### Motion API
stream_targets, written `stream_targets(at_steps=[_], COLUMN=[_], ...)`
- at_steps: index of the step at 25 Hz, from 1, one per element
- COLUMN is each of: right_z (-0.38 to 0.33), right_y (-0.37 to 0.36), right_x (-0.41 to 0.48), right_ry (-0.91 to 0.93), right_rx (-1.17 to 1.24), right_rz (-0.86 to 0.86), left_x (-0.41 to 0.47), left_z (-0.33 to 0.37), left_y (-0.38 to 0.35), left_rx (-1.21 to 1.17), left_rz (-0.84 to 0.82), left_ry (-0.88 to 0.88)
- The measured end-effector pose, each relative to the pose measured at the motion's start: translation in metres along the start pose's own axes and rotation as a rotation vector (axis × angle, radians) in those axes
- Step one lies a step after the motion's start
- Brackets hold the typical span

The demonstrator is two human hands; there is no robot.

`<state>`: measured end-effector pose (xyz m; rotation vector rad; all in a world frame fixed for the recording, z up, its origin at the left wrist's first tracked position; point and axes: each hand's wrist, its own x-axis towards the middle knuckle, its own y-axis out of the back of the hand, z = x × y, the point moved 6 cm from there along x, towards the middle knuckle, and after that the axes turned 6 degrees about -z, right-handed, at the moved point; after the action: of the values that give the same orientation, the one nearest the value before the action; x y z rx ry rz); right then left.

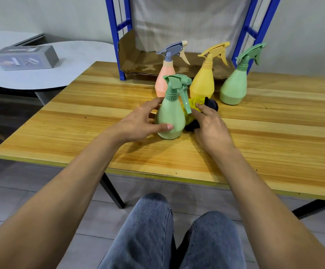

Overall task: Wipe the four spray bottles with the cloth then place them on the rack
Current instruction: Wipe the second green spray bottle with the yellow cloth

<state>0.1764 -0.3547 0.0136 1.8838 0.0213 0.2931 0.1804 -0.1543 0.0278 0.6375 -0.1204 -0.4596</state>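
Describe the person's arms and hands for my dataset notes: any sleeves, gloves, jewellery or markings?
Both forearms are bare up to the frame's edge, with no sleeves visible. The left hand and right hand wear no gloves, and no rings, watch, bracelets or markings show. Nails look short and unpainted. Blue-grey denim trousers cover the knees below.
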Motion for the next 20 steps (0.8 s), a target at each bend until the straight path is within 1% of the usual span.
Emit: stream_targets(at_steps=[2, 5, 8, 10, 13, 18, 20], right_z=[-0.001, -0.006, -0.022, -0.036, -0.04, -0.018, -0.011], right_y=[-0.002, 0.0, 0.003, 0.0, -0.001, 0.004, 0.002], right_x=[-0.006, -0.021, -0.044, -0.06, -0.066, -0.046, -0.035], right_ry=[0.01, -0.033, -0.088, -0.085, -0.099, -0.131, -0.127], right_rx=[0.036, 0.091, 0.096, 0.068, 0.054, 0.106, 0.13], right_rz=[0.012, 0.111, 0.186, 0.228, 0.253, 0.231, 0.205], left_x=[0.001, 0.002, 0.003, 0.002, 0.004, -0.007, -0.014], left_z=[0.002, 0.009, 0.01, 0.015, 0.026, 0.027, 0.022], left_y=[-0.004, -0.013, -0.018, -0.02, -0.025, -0.004, 0.01], left_rx=[0.056, 0.154, 0.164, 0.155, 0.154, 0.183, 0.128], left_rz=[0.083, 0.258, 0.395, 0.439, 0.435, 0.33, 0.283], left_ry=[-0.019, 0.003, 0.06, 0.101, 0.135, 0.177, 0.148])
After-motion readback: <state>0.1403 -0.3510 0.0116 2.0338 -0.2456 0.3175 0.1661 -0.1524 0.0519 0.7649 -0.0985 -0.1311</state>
